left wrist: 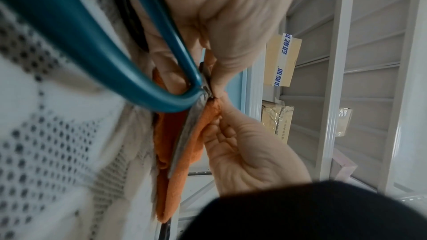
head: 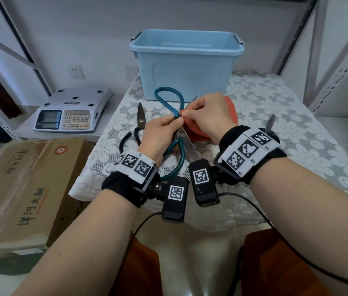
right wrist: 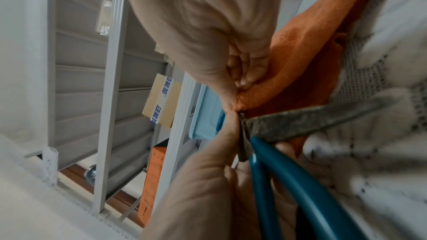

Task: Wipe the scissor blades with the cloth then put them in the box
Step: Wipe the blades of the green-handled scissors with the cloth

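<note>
Three pairs of scissors out, none in the blue box [head: 187,67] yet, so I'd say we're early. The left hand [head: 160,133] has its fingers curled round the teal-handled scissors [head: 177,146] near the pivot, blades open. The right hand [head: 206,116] pinches the orange cloth [head: 198,135] right at its fingertips, against one blade beside the left thumb. Black-handled scissors [head: 140,122] lie just left of the left hand, another pair [head: 270,123] beyond the right wrist. Both probably unwiped.

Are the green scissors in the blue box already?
No, the left hand holds the green scissors over the table, in front of the blue box.
</note>
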